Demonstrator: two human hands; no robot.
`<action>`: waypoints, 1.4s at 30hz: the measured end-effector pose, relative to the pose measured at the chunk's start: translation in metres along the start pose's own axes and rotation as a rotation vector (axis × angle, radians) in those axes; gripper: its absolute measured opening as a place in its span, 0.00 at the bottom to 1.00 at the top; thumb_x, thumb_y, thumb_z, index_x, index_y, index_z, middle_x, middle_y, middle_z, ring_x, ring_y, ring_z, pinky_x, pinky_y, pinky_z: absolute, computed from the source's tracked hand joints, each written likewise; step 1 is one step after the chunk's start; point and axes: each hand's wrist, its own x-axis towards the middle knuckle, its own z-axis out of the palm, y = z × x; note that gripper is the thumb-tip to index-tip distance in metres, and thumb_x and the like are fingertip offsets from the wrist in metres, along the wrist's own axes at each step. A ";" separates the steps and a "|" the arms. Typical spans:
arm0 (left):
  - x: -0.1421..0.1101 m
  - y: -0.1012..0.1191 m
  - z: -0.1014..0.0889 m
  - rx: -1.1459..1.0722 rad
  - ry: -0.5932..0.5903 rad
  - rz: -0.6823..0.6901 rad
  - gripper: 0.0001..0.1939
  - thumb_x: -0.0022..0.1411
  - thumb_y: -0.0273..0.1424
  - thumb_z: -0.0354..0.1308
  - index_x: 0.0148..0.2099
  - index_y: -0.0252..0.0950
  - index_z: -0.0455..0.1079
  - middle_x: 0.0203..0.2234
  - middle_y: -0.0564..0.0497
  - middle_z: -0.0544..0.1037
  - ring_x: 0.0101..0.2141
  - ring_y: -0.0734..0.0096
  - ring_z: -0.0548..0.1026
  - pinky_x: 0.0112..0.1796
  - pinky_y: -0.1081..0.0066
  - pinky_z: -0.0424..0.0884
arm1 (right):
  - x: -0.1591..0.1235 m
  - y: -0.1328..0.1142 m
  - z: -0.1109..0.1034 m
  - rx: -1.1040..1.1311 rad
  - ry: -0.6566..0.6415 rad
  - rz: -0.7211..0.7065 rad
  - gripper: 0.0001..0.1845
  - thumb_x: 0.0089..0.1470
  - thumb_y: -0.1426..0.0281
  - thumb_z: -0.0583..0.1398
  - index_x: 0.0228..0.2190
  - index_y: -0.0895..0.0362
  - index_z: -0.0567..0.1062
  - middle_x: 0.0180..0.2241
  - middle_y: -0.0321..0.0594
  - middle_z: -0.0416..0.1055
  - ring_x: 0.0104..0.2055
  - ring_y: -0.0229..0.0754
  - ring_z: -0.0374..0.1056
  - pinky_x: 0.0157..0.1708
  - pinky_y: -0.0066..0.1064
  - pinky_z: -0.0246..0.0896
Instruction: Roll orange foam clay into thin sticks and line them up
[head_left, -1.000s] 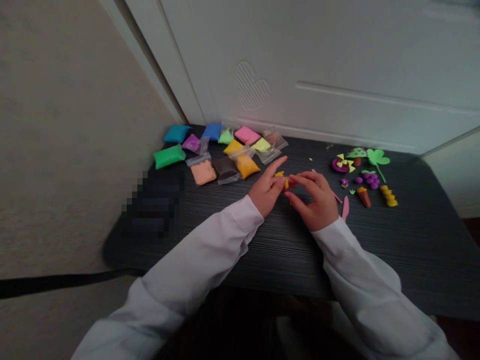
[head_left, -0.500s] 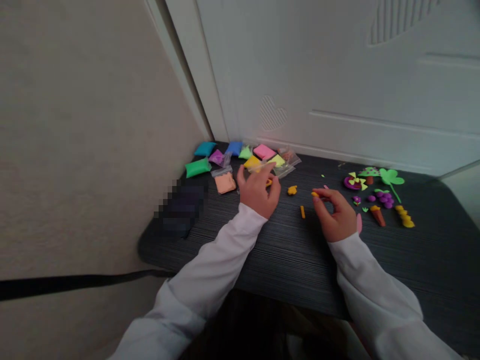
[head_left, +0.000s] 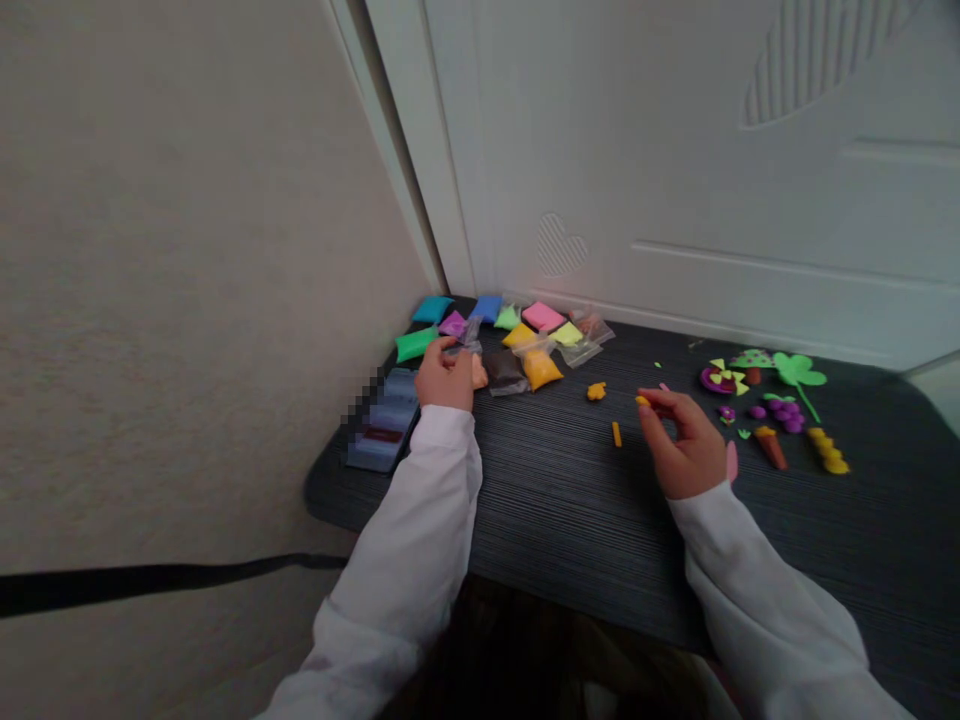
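My left hand (head_left: 444, 378) rests on the small bag of peach clay (head_left: 478, 372) at the left of the dark table (head_left: 570, 500), fingers curled over it. My right hand (head_left: 684, 445) pinches a small yellow clay bit (head_left: 643, 401) between thumb and fingertips. A short orange clay stick (head_left: 616, 433) and an orange clay lump (head_left: 596, 391) lie on the table between my hands.
Several coloured clay bags (head_left: 525, 345) lie at the back left, next to a blurred booklet (head_left: 382, 425). Finished clay figures, a green leaf (head_left: 799, 370), purple grapes (head_left: 780, 408) and a brown cone (head_left: 771, 445), sit at the right. A white door (head_left: 675, 180) stands behind.
My hands have parted: the left moved away to the peach clay bag at the left, and the right kept a yellow bit. The orange stick and lump now lie on the table.
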 end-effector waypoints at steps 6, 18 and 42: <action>-0.023 0.033 0.021 0.037 0.063 0.145 0.12 0.54 0.32 0.50 0.40 0.37 0.69 0.25 0.52 0.74 0.26 0.73 0.71 0.32 0.72 0.66 | 0.001 -0.003 -0.001 -0.051 -0.037 -0.039 0.15 0.53 0.67 0.52 0.43 0.53 0.69 0.37 0.43 0.69 0.38 0.42 0.65 0.41 0.40 0.61; -0.048 0.072 0.051 -0.088 -0.369 0.603 0.10 0.56 0.27 0.50 0.39 0.35 0.69 0.31 0.50 0.76 0.33 0.72 0.73 0.38 0.71 0.68 | 0.001 0.004 0.005 0.135 -0.055 0.150 0.10 0.45 0.65 0.60 0.30 0.55 0.67 0.27 0.34 0.66 0.29 0.37 0.64 0.33 0.33 0.62; -0.044 0.045 0.067 -0.060 -0.326 0.677 0.08 0.55 0.24 0.49 0.36 0.31 0.70 0.30 0.49 0.76 0.33 0.75 0.73 0.37 0.75 0.68 | -0.074 -0.017 -0.029 -0.512 -0.623 -0.337 0.21 0.52 0.65 0.54 0.48 0.58 0.65 0.46 0.44 0.66 0.46 0.47 0.59 0.44 0.41 0.54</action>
